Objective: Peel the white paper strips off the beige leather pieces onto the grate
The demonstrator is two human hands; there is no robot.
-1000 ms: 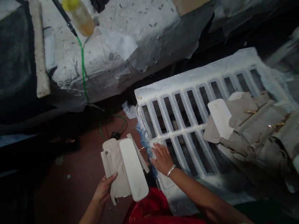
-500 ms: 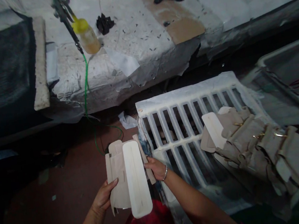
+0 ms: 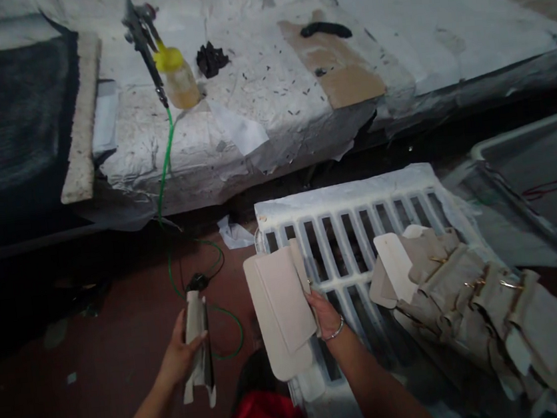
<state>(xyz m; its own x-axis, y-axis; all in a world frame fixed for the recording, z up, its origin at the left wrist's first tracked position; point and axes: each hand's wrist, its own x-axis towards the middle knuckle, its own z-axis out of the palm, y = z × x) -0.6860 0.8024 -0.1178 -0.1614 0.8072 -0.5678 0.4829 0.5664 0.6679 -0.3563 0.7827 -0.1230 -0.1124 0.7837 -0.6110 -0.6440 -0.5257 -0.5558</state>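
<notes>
My left hand (image 3: 182, 354) is closed on a folded beige bag piece (image 3: 197, 339), seen nearly edge-on with its open side downward. My right hand (image 3: 325, 316) grips the right edge of a flat beige bag panel (image 3: 285, 299). A larger rounded backing lies behind the panel, and a narrow strip runs along its right side. This panel is above the left edge of a white slatted crate (image 3: 320, 285), apart from the piece in my left hand. To the right, a heap of beige bag parts (image 3: 475, 307) with gold-coloured metal fittings rests on the crate.
Beyond is a paper-covered bench (image 3: 267, 113) bearing a spray gun (image 3: 142, 47) with a yellow-capped bottle (image 3: 180, 79), a black crumpled lump (image 3: 211, 59) and brown cardboard (image 3: 352, 80). A green hose (image 3: 164, 168) drops to the floor. A grey bin (image 3: 547, 185) stands right.
The pieces held together between both hands have separated. My left hand has turned its folded piece edge-on, while my right hand has carried the flat panel rightward over the crate's edge.
</notes>
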